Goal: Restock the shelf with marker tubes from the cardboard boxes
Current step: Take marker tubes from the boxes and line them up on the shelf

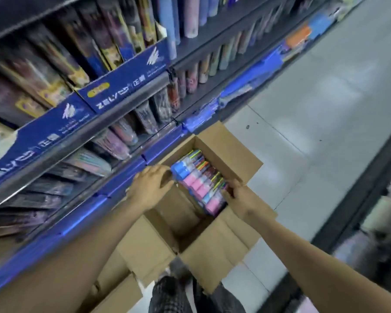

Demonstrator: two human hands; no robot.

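Note:
An open cardboard box [233, 152] stands on the floor against the shelf. Inside it lies a row of several marker tubes [198, 179] with blue and pink caps and coloured markers showing through. My left hand [150, 187] grips the near-left end of the row, fingers curled at the blue caps. My right hand [240, 196] grips the right end, fingers curled round the pink-capped tubes. The near half of the box looks bare. The shelf [113, 118] rises on the left, with tubes lying on its lower level [120, 141].
Blue display cartons [127, 82] of packaged pens fill the upper shelf. A second cardboard box [115, 290] sits at the bottom by my legs [178, 294]. Grey floor tiles [325, 98] stretch away to the right, and a dark-framed fixture [370, 199] borders the aisle's right side.

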